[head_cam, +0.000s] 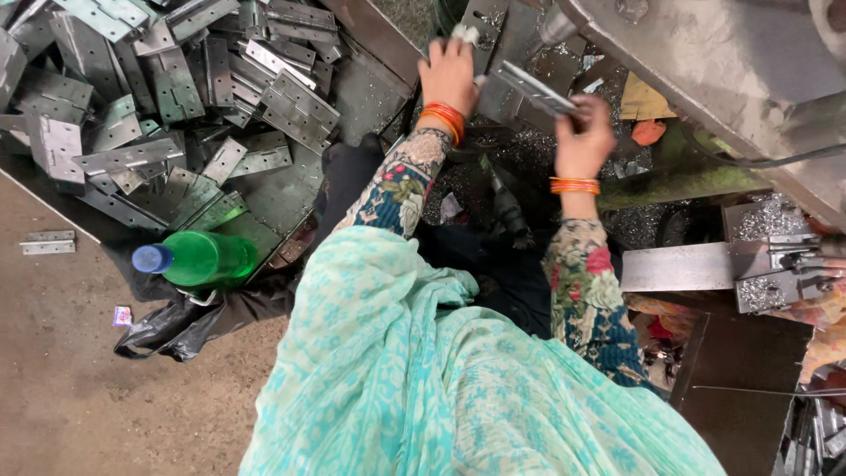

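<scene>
My right hand (583, 137) grips a grey metal hinge (533, 88) by its near end and holds it out toward the machine bed (520, 40). My left hand (449, 75) reaches forward beside it, its fingers resting on the machine's metal part near a small white piece (464, 33); what it grips, if anything, is hidden. Orange bangles sit on both wrists. Floral sleeves and a turquoise scarf fill the lower middle of the view.
A big heap of grey hinges (167, 97) lies at the upper left. A green bottle with a blue cap (198, 258) lies by a black bag (176, 326). One loose hinge (48, 241) is on the floor. Steel machine frame (731, 70) at the right, metal shavings below.
</scene>
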